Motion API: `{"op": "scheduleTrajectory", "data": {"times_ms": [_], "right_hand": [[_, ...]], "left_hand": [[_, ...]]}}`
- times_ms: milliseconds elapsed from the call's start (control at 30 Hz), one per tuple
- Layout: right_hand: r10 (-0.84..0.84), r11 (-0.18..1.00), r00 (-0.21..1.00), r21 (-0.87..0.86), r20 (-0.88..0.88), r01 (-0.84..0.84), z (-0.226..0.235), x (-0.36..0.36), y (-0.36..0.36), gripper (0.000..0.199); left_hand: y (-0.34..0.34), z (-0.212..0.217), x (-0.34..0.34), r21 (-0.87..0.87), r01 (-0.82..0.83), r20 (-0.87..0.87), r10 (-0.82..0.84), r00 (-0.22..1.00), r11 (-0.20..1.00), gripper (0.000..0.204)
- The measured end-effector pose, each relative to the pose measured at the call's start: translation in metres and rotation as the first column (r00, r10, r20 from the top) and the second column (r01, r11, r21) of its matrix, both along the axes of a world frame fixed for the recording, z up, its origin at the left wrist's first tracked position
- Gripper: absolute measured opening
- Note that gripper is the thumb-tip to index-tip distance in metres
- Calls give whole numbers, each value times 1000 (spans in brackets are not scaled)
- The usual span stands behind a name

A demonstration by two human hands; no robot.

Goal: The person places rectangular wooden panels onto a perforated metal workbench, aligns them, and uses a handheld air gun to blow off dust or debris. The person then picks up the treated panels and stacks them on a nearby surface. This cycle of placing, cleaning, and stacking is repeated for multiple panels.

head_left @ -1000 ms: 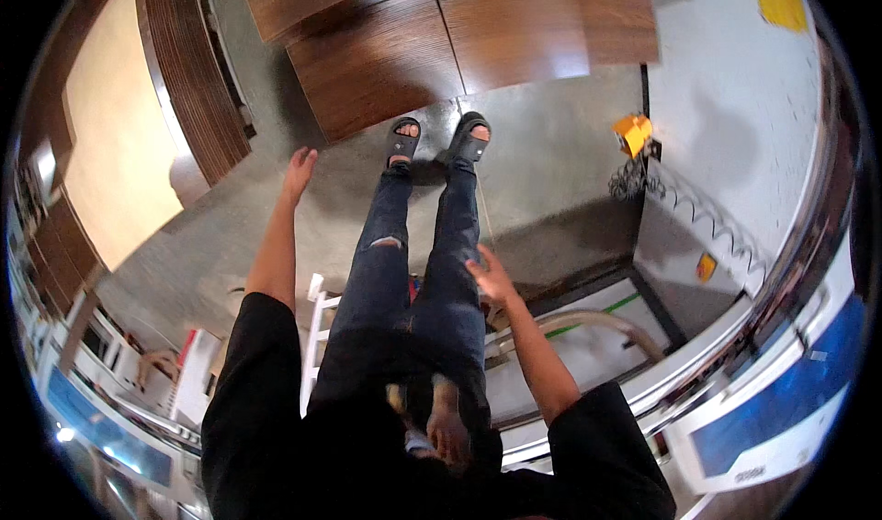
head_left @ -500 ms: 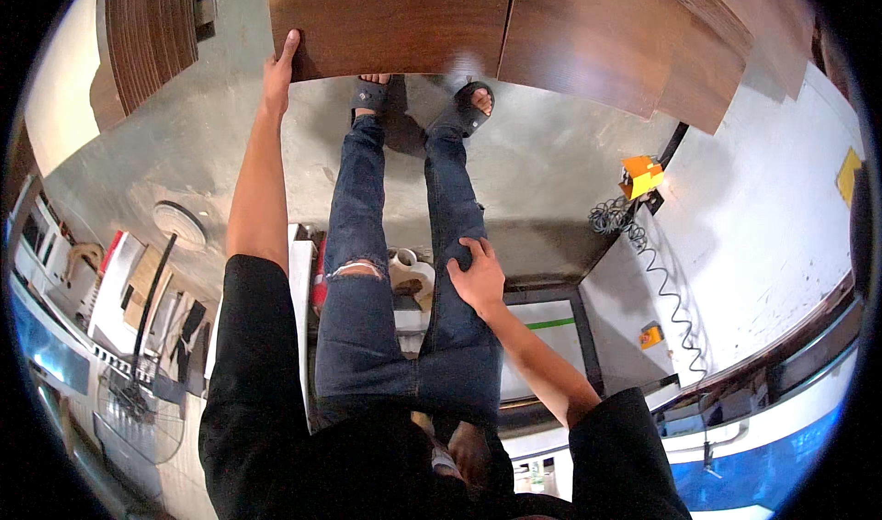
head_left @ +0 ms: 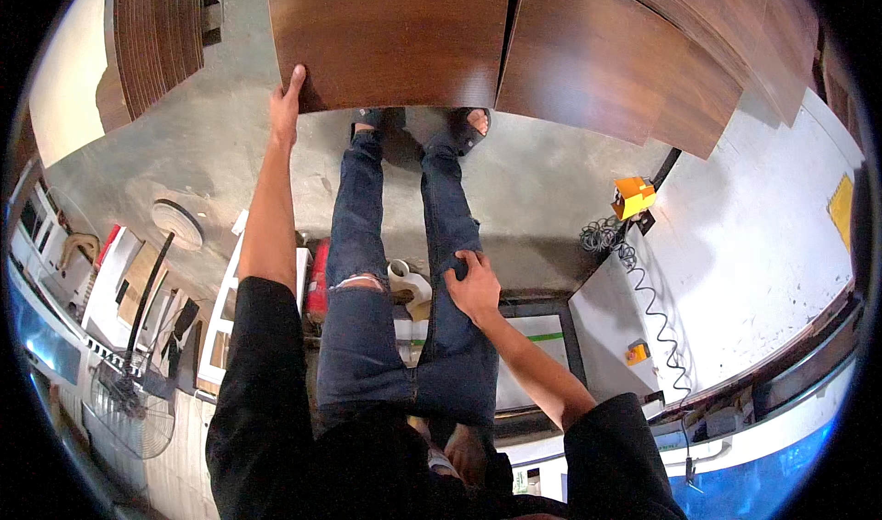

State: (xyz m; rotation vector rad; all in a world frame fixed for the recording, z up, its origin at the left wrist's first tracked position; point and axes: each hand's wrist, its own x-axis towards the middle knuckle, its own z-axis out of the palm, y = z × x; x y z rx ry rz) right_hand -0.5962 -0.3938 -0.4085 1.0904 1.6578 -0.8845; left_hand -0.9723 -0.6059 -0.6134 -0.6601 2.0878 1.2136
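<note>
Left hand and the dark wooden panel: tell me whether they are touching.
Touching. The head view shows the left hand reaching out with its fingertips lying on the lower left corner of the dark wooden panel, with no gap visible between them.

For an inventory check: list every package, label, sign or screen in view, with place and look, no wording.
Yellow patch: far right on the pale surface, a flat yellow rectangle; whether it is a label is unclear.
Orange-yellow boxy item: right of the legs, above a coiled cable.
No screens visible.
</note>
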Motion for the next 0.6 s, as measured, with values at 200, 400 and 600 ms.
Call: {"op": "scheduleTrajectory", "data": {"times_ms": [200,400,600], "right_hand": [[14,1000,999,-4,51,-14,-4,-9,1,49],[10,1000,999,13,46,-11,0,-22,0,48],[52,997,997,53,53,-55,-2,-30,-13,47]], "left_hand": [[-10,9,54,107,-110,60,104,993,988,102],[-44,-6,64,368,-182,240,96,966,912,97],[-32,-17,54,388,-361,324,241,915,848,96]]}}
